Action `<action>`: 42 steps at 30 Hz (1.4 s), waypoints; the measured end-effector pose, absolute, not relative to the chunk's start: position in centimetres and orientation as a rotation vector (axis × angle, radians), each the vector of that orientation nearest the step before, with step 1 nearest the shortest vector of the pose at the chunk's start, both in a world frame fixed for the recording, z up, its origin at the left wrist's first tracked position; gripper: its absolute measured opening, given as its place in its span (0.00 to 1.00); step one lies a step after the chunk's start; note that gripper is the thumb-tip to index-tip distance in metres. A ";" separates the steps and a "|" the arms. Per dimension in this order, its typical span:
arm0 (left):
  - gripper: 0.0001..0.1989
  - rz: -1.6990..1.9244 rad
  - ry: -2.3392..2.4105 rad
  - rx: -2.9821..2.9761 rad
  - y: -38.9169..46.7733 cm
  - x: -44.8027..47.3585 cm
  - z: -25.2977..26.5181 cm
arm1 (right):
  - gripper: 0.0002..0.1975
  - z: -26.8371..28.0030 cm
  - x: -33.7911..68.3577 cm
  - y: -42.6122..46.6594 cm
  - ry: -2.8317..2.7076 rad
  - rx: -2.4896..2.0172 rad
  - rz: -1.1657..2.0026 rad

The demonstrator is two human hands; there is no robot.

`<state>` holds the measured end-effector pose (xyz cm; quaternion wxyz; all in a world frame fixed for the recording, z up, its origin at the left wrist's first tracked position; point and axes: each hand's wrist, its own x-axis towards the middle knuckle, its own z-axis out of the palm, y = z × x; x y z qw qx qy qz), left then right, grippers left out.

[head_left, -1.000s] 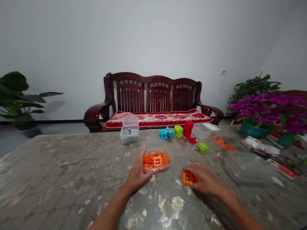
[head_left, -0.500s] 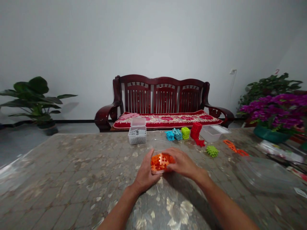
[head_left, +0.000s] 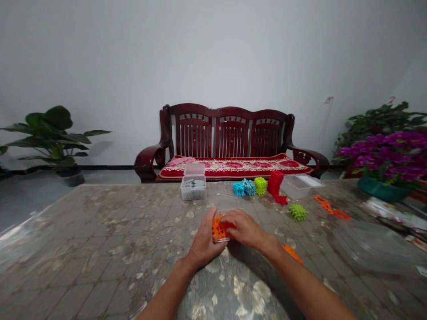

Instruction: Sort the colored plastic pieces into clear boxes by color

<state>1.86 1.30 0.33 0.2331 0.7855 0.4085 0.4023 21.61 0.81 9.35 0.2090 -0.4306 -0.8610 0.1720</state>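
Observation:
In front of me on the table, a small clear plastic box (head_left: 221, 240) holds orange interlocking building pieces (head_left: 218, 229). My left hand (head_left: 205, 240) is wrapped around the box's left side, the thumb along its edge. My right hand (head_left: 245, 229) reaches over from the right with curled fingers among the orange pieces; its fingertips are partly hidden. Another orange piece (head_left: 292, 254) lies on the table beside my right forearm, partly covered by it. A clear lid (head_left: 223, 200) rests just beyond the box.
Farther back stand a box of grey pieces (head_left: 193, 189), blue blocks (head_left: 243, 187), a yellow-green block (head_left: 260, 186) and a red block (head_left: 275, 183). To the right are a green block (head_left: 298, 212), an orange chain (head_left: 332, 209), clear containers (head_left: 370, 242) and a flower pot (head_left: 383, 189).
My right fingers have moved further over the box and curl into the orange pieces. An orange piece now shows by my right forearm. The view has shifted slightly.

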 end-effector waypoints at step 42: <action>0.42 1.132 1.133 2.289 1.6 1.6 0.2 | 0.38 4.3 38.3 -9.0 -1.776 -1.906 0.557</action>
